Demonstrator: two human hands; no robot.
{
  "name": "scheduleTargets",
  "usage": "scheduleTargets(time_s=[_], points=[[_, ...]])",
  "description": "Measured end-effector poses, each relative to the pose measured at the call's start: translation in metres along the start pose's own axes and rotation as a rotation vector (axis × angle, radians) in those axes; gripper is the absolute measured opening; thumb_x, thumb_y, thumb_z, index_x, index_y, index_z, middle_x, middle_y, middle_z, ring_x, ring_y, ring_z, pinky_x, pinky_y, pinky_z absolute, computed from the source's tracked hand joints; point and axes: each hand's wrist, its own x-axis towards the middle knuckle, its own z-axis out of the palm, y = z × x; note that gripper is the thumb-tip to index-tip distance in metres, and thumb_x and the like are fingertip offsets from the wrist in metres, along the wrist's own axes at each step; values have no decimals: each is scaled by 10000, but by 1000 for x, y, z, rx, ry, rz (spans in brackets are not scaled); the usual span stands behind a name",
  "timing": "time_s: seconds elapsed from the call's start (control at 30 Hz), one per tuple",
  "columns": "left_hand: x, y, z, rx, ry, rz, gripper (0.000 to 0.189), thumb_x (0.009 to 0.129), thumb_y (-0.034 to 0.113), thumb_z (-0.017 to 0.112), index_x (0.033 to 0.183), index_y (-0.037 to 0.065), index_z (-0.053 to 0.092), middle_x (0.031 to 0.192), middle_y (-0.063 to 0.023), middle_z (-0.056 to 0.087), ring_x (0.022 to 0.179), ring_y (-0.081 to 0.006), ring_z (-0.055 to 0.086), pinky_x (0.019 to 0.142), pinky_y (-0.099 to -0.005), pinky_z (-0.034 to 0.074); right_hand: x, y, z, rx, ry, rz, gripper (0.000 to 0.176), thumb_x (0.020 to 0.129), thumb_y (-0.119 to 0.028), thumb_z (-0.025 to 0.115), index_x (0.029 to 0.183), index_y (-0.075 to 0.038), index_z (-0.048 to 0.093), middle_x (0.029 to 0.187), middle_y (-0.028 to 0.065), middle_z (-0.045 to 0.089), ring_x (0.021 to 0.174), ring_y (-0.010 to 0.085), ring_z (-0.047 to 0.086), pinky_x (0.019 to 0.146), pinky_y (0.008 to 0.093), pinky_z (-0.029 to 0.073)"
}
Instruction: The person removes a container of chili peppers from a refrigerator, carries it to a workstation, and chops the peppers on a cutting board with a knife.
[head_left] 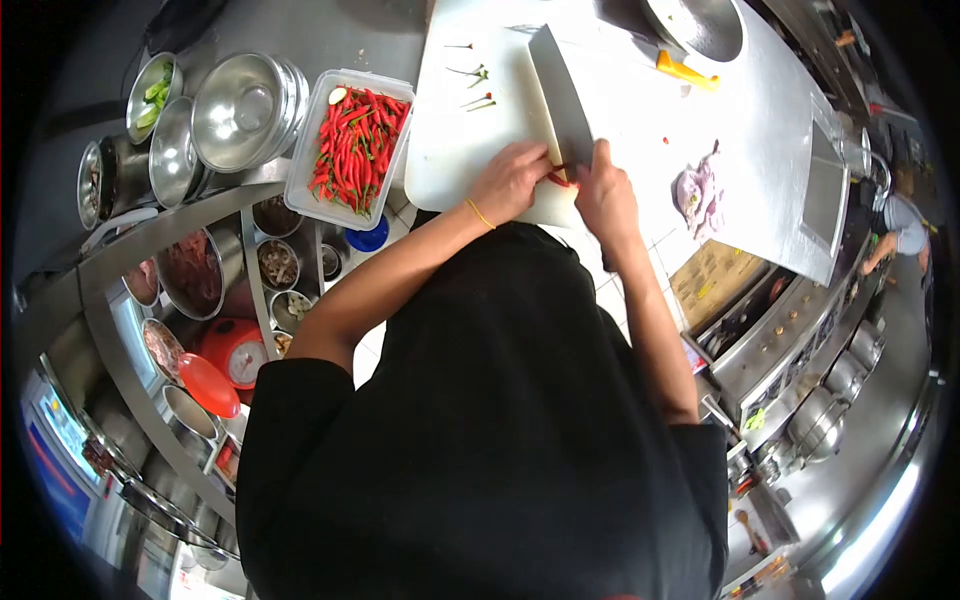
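My right hand (pixel 608 198) is wrapped round the handle of a cleaver (pixel 563 95), whose broad blade points away from me over the white cutting board (pixel 440 150). With its fingers bent and pressed together, my left hand (pixel 512 182) holds a red chili (pixel 562 180) against the board near its front edge. The chili lies close to the heel of the blade and is partly covered by my fingers. Several green chili stems (pixel 480 73) lie farther up the board. Left of it stands a clear plastic container (pixel 300 180) full of whole red chilies (pixel 352 150).
Stacked metal bowls (pixel 240 115) and a bowl of green vegetables (pixel 155 95) stand at the left. On the right are a yellow-handled tool (pixel 688 72), a piece of raw meat (pixel 700 192) and a metal bowl (pixel 705 25). Another person (pixel 903 235) stands far right.
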Motion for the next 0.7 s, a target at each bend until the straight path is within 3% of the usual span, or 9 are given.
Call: scheduleTargets(time_s=[0.1,0.17,0.37,0.6,0.7], points=[[7,1,-1,-80,73,-39,122,744,-41,612,848,4,655,818,-94,525,780,-289,563,685,-394,469,-8,-7,-23,20,-27,-9,292,843,-24,544,1078,31,379,716,305,602,721,486,602,641,559,464],[3,0,-5,-30,-51,-101,158,740,-52,620,880,10,661,853,-98,555,784,-292,584,676,-382,489,-20,-9,-25,11,-64,-11,318,841,-13,544,1107,42,379,717,322,593,720,501,592,634,559,455],[4,-6,4,-107,13,-87,186,750,-70,606,908,12,660,856,-102,555,777,-299,590,679,-389,499,-7,-3,7,63,91,-24,304,845,-14,546,1098,50,390,717,318,593,712,499,593,637,560,460],[3,-1,-3,-6,-68,-119,179,761,-26,631,931,19,663,865,-106,558,792,-304,605,676,-393,506,-28,-16,-14,-13,-105,71,326,851,-19,533,1133,53,386,758,319,602,762,495,595,678,555,460],[4,-4,0,-60,-20,-69,137,766,-21,625,898,3,651,853,-113,548,765,-311,597,670,-408,503,-10,-14,11,49,76,4,273,860,-33,533,1079,45,390,746,319,599,733,500,588,654,550,458]])
